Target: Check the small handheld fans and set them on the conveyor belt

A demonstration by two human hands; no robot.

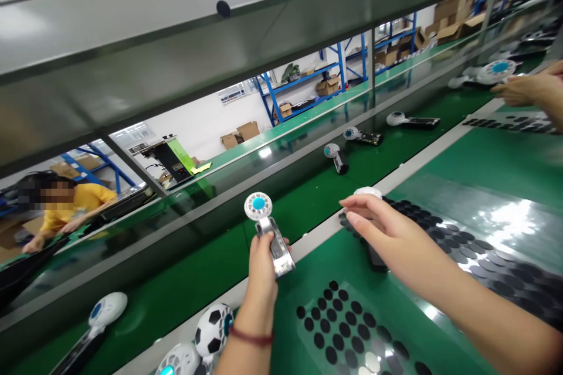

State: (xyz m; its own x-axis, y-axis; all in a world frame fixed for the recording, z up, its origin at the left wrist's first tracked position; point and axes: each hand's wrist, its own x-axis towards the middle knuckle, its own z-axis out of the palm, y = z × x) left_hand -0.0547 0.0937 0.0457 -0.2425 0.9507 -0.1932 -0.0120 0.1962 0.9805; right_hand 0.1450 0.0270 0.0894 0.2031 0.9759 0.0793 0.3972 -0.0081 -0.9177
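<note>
My left hand is closed around the handle of a small handheld fan with a white round head and a blue centre. It is held up over the near edge of the green conveyor belt. My right hand has its fingers stretched out above another fan, whose white head and dark handle show partly behind and below the hand. Whether the fingers touch that fan is hard to see. Below the hands lies a clear sheet of round black stickers.
More fans lie along the belt, such as a white fan at left. A football-patterned fan stands by my left wrist. More black stickers lie at right. A co-worker's hand holds a fan; a person in yellow works opposite. A metal beam crosses overhead.
</note>
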